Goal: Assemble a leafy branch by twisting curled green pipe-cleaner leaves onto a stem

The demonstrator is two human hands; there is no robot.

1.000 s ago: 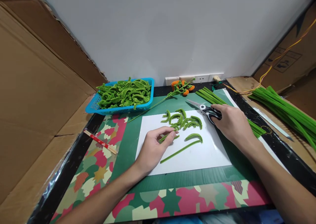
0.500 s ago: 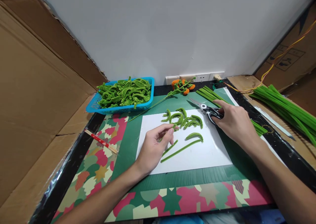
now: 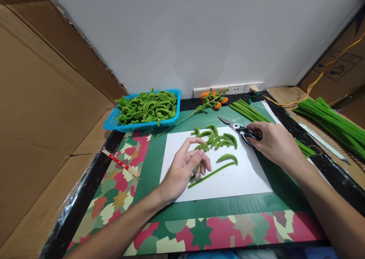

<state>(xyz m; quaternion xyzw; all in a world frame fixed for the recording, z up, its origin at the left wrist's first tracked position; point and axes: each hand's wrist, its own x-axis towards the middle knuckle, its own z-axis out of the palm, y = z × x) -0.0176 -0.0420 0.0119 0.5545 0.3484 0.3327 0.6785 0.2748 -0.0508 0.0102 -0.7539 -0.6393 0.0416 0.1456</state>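
1 pr. scissors (image 3: 236, 126), blk handles, at upper R of wht paper (image 3: 242, 179); R hand (image 3: 275, 140) clasped on handles. L hand (image 3: 181, 169) apart from R, curled over paper; grn fuzzy pc. (image 3: 202, 146) by thumb & index, pinched or not: can't tell. Curved grn pcs. (image 3: 230, 140) beyond; 1 long grn strip (image 3: 213, 174) nearer. Blue basket (image 3: 142, 127), grn-filled, far L.

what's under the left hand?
The white sheet is beneath the left hand, with a bit of green peeking out and a long strip alongside. The hand covers the rest, so anything else there is hidden.
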